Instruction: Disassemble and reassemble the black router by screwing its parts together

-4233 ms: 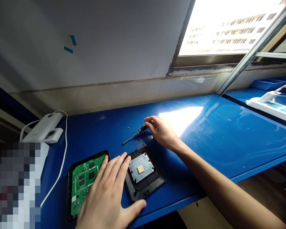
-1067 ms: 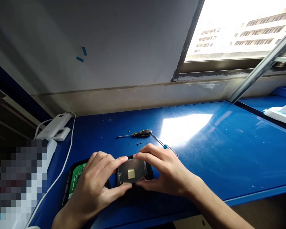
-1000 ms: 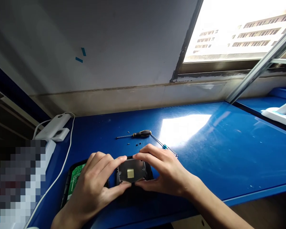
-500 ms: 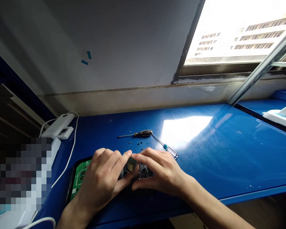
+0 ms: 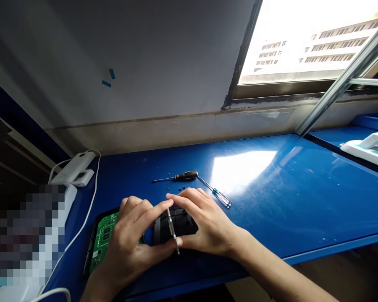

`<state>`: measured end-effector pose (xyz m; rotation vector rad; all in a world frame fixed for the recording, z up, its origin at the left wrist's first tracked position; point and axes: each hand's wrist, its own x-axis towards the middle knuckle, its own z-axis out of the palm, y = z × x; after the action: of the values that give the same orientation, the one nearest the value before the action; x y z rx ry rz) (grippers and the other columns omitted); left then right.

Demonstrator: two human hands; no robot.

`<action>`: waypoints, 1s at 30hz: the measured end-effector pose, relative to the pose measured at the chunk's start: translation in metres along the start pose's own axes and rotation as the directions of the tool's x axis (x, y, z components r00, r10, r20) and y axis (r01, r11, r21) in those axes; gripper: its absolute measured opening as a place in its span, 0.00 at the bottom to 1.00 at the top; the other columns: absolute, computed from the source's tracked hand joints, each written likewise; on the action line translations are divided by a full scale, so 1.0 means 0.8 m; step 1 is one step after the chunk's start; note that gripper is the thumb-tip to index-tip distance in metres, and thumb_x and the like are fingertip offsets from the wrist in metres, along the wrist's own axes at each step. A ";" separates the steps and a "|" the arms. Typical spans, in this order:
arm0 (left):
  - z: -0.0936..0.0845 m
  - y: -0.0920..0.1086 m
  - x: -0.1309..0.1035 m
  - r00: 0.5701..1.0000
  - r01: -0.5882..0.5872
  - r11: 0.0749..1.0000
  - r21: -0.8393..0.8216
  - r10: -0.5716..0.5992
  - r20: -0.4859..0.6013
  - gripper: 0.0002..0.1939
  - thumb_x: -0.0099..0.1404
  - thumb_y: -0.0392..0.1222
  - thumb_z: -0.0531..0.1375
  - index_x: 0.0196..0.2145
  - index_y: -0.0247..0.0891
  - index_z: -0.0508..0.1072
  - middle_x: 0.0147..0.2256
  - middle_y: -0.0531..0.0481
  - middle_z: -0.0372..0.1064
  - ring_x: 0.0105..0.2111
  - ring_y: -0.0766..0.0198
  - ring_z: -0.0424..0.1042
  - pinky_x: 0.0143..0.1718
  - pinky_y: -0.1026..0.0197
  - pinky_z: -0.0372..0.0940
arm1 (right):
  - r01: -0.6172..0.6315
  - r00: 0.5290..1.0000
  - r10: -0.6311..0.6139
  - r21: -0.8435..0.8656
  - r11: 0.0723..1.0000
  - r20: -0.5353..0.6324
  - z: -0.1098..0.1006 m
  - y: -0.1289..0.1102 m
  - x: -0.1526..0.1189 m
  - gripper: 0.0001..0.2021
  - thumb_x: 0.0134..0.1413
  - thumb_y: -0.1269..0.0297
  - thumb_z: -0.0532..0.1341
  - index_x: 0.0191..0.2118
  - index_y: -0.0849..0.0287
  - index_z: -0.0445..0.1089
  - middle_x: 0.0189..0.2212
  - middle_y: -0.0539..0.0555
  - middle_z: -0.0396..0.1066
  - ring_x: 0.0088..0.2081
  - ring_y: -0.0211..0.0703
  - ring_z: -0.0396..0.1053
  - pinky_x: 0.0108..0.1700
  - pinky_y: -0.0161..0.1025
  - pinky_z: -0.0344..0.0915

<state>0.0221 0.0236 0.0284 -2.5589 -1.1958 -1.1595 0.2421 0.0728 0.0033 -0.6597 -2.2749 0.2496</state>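
Note:
Between my two hands stands a thin flat panel (image 5: 171, 228), seen nearly edge-on, with a pale, shiny rim. My left hand (image 5: 130, 230) pinches it with index finger at the top and thumb near the bottom. From the other side, my right hand (image 5: 209, 224) grips the same panel with its fingertips and thumb. Directly behind and below it lies a black plastic housing (image 5: 186, 221) with ribs inside, partly covered by my hands. A green circuit board (image 5: 104, 235) in a black shell sits left, partly hidden by my left hand.
Beyond my hands lie a black-and-yellow screwdriver (image 5: 186, 175), a clear-handled screwdriver (image 5: 222, 198) and several tiny screws (image 5: 179, 189). White power strips with a cable (image 5: 96, 188) run along the left side. Another white power strip (image 5: 367, 149) is far right, near a metal post (image 5: 327, 79).
The panel has turned from showing its face to nearly edge-on, uncovering more of the black housing. Both hands keep their grip. The whole view has shifted slightly.

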 end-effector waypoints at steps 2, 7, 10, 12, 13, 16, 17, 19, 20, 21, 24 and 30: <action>0.000 0.000 0.001 1.000 -0.005 0.999 -0.049 0.006 0.022 0.22 0.73 0.49 0.64 0.58 0.38 0.69 0.31 0.54 0.65 0.34 0.59 0.60 0.38 0.58 0.60 | -0.028 1.000 0.028 0.088 0.996 0.001 0.003 -0.003 0.000 0.41 0.54 0.35 0.66 0.65 0.58 0.63 0.48 0.60 0.73 0.44 0.51 0.73 0.46 0.49 0.69; 0.000 0.001 0.000 1.000 -0.006 0.993 -0.116 0.009 0.017 0.19 0.72 0.50 0.65 0.55 0.39 0.70 0.31 0.54 0.68 0.34 0.60 0.61 0.39 0.59 0.62 | -0.055 0.998 0.057 0.152 0.987 -0.012 0.005 -0.008 0.001 0.36 0.47 0.55 0.78 0.61 0.53 0.69 0.43 0.54 0.71 0.42 0.46 0.71 0.45 0.45 0.68; 0.001 0.004 0.001 1.000 -0.012 0.993 -0.120 0.013 0.010 0.17 0.72 0.48 0.65 0.53 0.40 0.70 0.31 0.55 0.68 0.34 0.60 0.62 0.38 0.59 0.62 | -0.065 0.997 0.069 0.151 0.986 -0.025 0.004 -0.008 0.001 0.36 0.43 0.60 0.80 0.59 0.53 0.71 0.43 0.53 0.71 0.42 0.46 0.71 0.45 0.45 0.68; 0.002 0.005 0.002 1.000 -0.022 0.993 -0.114 0.023 0.010 0.17 0.71 0.44 0.66 0.54 0.40 0.70 0.32 0.54 0.69 0.34 0.60 0.63 0.39 0.59 0.62 | -0.082 0.996 0.088 0.143 0.986 -0.031 0.004 -0.007 0.002 0.35 0.43 0.61 0.80 0.59 0.53 0.72 0.43 0.53 0.71 0.43 0.46 0.71 0.45 0.45 0.68; 0.001 0.005 0.002 1.000 -0.028 0.994 -0.108 0.029 0.010 0.18 0.70 0.43 0.67 0.54 0.40 0.69 0.32 0.54 0.69 0.35 0.60 0.63 0.39 0.58 0.62 | -0.092 0.995 0.097 0.132 0.987 -0.031 0.004 -0.007 0.002 0.35 0.43 0.62 0.80 0.59 0.52 0.72 0.43 0.53 0.71 0.43 0.47 0.71 0.45 0.45 0.68; -0.001 0.002 -0.001 0.999 -0.033 0.996 -0.081 0.034 0.012 0.20 0.69 0.41 0.67 0.56 0.39 0.69 0.32 0.54 0.69 0.35 0.59 0.64 0.40 0.57 0.62 | -0.118 0.992 0.121 0.076 0.990 -0.033 0.002 -0.006 0.001 0.32 0.45 0.63 0.79 0.58 0.52 0.73 0.44 0.54 0.70 0.44 0.48 0.71 0.47 0.48 0.68; -0.002 0.001 -0.002 1.000 -0.025 0.997 -0.070 0.026 0.017 0.21 0.68 0.40 0.68 0.56 0.40 0.69 0.32 0.54 0.68 0.35 0.59 0.64 0.40 0.56 0.62 | -0.125 0.991 0.128 0.063 0.990 -0.032 0.001 -0.005 0.001 0.31 0.46 0.63 0.78 0.57 0.52 0.73 0.45 0.55 0.70 0.44 0.49 0.71 0.47 0.49 0.68; -0.004 -0.002 -0.006 1.000 0.009 0.999 -0.050 -0.008 0.019 0.22 0.67 0.40 0.68 0.57 0.41 0.69 0.31 0.54 0.67 0.35 0.58 0.64 0.41 0.56 0.63 | -0.139 0.990 0.141 0.051 0.989 -0.031 -0.002 -0.004 0.000 0.28 0.49 0.62 0.77 0.57 0.53 0.73 0.46 0.56 0.70 0.45 0.49 0.71 0.47 0.49 0.69; -0.006 -0.004 -0.008 0.999 0.031 0.999 -0.042 -0.030 0.023 0.22 0.67 0.39 0.68 0.57 0.41 0.69 0.31 0.55 0.67 0.35 0.58 0.64 0.41 0.56 0.63 | -0.144 0.989 0.146 0.052 0.988 -0.032 -0.004 -0.003 0.000 0.27 0.50 0.62 0.76 0.56 0.53 0.74 0.46 0.56 0.69 0.45 0.49 0.70 0.46 0.49 0.70; -0.007 -0.005 -0.009 0.999 0.048 0.998 -0.038 -0.047 0.020 0.22 0.67 0.39 0.67 0.57 0.42 0.69 0.31 0.55 0.67 0.35 0.58 0.64 0.41 0.56 0.63 | -0.146 0.988 0.148 0.052 0.988 -0.037 -0.005 -0.002 0.000 0.25 0.51 0.63 0.75 0.56 0.54 0.74 0.46 0.57 0.69 0.45 0.49 0.70 0.46 0.49 0.70; -0.009 -0.007 -0.011 0.997 0.079 0.997 -0.026 -0.078 0.018 0.22 0.67 0.39 0.67 0.57 0.43 0.69 0.31 0.55 0.66 0.34 0.58 0.63 0.39 0.56 0.63 | -0.147 0.987 0.149 0.046 0.988 -0.053 -0.010 0.000 0.001 0.24 0.52 0.62 0.75 0.55 0.55 0.74 0.47 0.58 0.69 0.46 0.50 0.71 0.47 0.50 0.70; -0.010 -0.008 -0.011 0.995 0.097 0.995 0.028 -0.098 0.029 0.20 0.68 0.41 0.67 0.56 0.41 0.70 0.30 0.55 0.66 0.34 0.58 0.63 0.38 0.57 0.62 | -0.151 0.987 0.152 0.016 0.988 -0.049 -0.018 0.002 0.001 0.27 0.50 0.55 0.76 0.56 0.54 0.74 0.47 0.58 0.68 0.48 0.52 0.71 0.48 0.51 0.70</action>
<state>0.0094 0.0192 0.0265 -2.5335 -1.3477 -1.1192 0.2522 0.0742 0.0136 -0.8249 -2.1764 0.3159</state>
